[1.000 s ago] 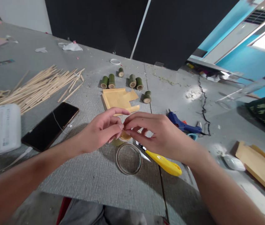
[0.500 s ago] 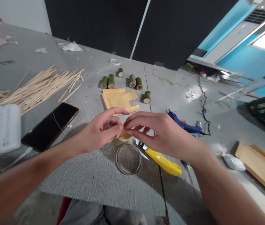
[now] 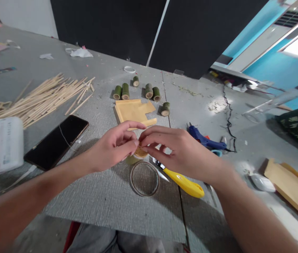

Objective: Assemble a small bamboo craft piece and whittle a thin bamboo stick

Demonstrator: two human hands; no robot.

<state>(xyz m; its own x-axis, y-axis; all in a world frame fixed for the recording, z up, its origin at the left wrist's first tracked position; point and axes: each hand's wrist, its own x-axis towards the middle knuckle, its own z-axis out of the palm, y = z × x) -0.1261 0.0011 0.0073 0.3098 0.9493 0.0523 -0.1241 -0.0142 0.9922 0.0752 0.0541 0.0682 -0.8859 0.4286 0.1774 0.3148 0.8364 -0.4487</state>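
Observation:
Close together above the near part of the table, my left hand and my right hand both have their fingers curled in a pinch. Between and just below the fingertips stands a small round piece with a tan top, a pale rim and a greenish side, probably a bamboo section. Whatever small thing the fingertips pinch is hidden. Right in front lies a thin clear ring, like a nearly used tape roll. A yellow-handled cutter rests under and beside my right hand.
Several cut bamboo sections stand beyond a folded tan card piece. To the left are a phone with a cable, a white pack and wooden sticks. A blue glue gun and brown cardboard lie right.
My right hand has shifted very slightly, its fingertips still at the tan-topped piece. My left hand stays where it was.

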